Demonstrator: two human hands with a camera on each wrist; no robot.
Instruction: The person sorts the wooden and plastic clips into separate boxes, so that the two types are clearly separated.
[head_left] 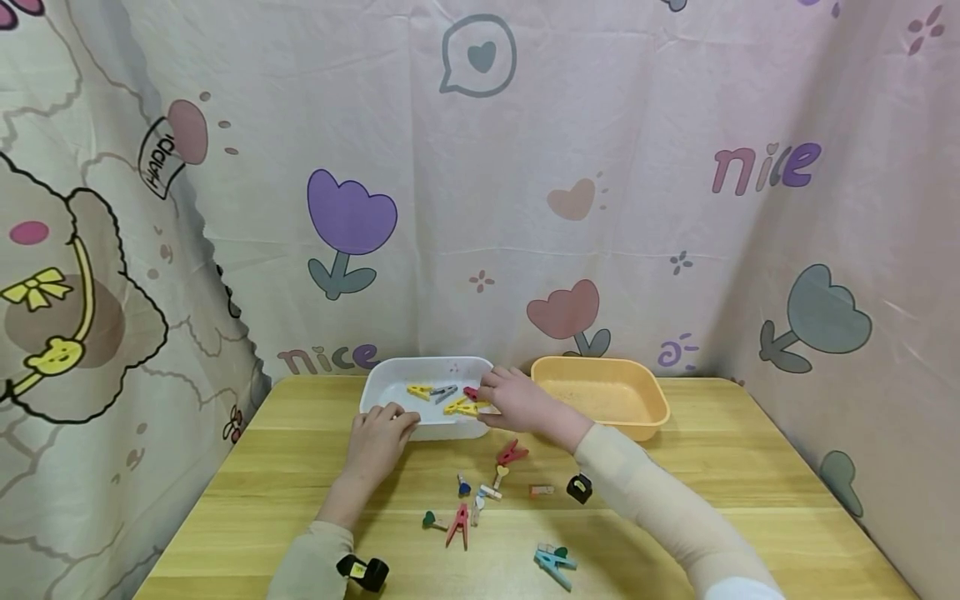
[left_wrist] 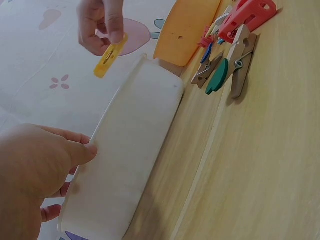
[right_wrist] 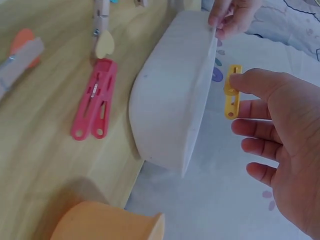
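Note:
My left hand (head_left: 381, 440) grips the near rim of a white plastic basin (left_wrist: 125, 145), thumb on the outer wall and fingers over the edge. Between thumb and forefinger, my right hand (right_wrist: 280, 120) pinches a yellow clothespin (right_wrist: 232, 92) above the basin's right end. Inside the basin lie a yellow clothespin (head_left: 419, 391), a grey clothespin (head_left: 444, 393), another yellow clothespin (head_left: 461, 407) and a red one (head_left: 471, 392) partly behind the right hand. The right wrist view shows only the basin's outer wall, so its contents are hidden there.
An orange basin (head_left: 662, 408) stands right of the white one, behind my right forearm. On the wooden table nearer me lie red clothespins (head_left: 512, 452), a blue clothespin (head_left: 555, 567) and several small wooden clips with coloured shapes, such as a green heart (left_wrist: 217, 77). A patterned curtain hangs behind.

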